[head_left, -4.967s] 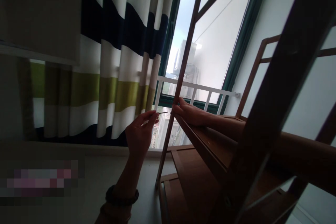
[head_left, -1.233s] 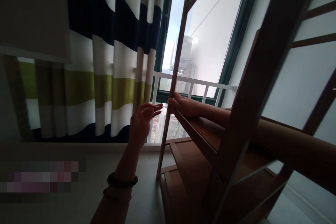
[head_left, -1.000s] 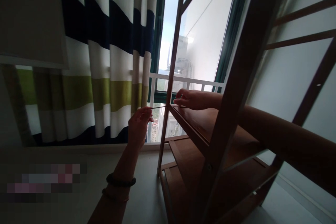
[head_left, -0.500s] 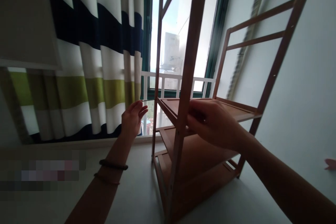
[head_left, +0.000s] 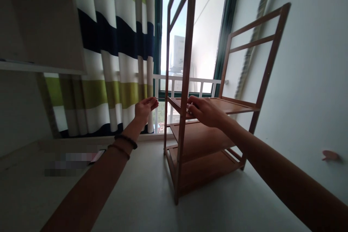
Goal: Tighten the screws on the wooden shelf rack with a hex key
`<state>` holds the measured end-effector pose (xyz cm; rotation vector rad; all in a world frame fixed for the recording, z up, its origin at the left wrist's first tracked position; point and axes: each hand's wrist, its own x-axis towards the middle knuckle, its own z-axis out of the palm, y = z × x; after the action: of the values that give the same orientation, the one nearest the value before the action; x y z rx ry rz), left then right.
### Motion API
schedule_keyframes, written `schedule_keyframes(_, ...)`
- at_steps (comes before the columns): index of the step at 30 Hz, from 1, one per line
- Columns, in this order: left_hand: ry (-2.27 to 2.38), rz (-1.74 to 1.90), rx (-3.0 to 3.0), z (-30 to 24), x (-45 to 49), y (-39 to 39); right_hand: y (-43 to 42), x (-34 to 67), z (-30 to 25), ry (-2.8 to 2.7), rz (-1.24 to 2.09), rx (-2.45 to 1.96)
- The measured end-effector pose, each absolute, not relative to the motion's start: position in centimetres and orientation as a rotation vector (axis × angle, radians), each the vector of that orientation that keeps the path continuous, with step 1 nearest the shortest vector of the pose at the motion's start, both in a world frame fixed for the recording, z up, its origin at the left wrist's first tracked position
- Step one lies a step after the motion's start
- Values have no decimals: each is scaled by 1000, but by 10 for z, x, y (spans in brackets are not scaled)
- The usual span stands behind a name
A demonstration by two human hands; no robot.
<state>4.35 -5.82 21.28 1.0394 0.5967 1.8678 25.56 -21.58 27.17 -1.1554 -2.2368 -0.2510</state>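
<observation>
A brown wooden rack [head_left: 187, 79] with three shelf boards stands on the pale floor in front of the window. My right hand [head_left: 202, 110] lies at the front edge of the top shelf board [head_left: 231, 105], just right of the near upright post, its fingers curled onto the board. My left hand [head_left: 145, 107] hovers left of the rack at the same height, a short gap from the far post. Its fingers are pinched together and point toward the rack. The thin rod it pinches barely shows against the curtain. Dark bands circle my left wrist [head_left: 125, 141].
A striped curtain [head_left: 114, 61] in white, navy and green hangs at the left. Behind the rack are a window and a white railing [head_left: 206, 81]. A white wall [head_left: 312, 79] runs along the right, with a small pink thing [head_left: 330, 155] low on it. A white shelf [head_left: 40, 67] juts out at the left.
The view has pulled back and the whole rack now shows. My right hand came out from inside the rack to the front edge of the top board. My left hand keeps its pinch.
</observation>
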Motion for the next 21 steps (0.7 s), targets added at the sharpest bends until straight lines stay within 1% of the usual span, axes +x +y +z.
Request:
schedule_keyframes(7, 614, 1837, 1140, 210, 45, -37, -203, 261, 274, -2255, -234, -1202)
schedule_keyframes(9, 626, 1833, 1155, 207, 46, -33, -196, 266, 280, -2271, -103, -1275)
schedule_keyframes(12, 683, 1830, 1158, 201, 43, -29, -175, 270, 293, -2327, 191, -1347)
schedule_keyframes(16, 734, 1781, 1152, 203, 40, -29, -132, 260, 310, -2393, 145, -1382)
schedule_keyframes(21, 638, 1786, 1122, 213, 44, -28, -83, 236, 317, -2551, 115, -1365)
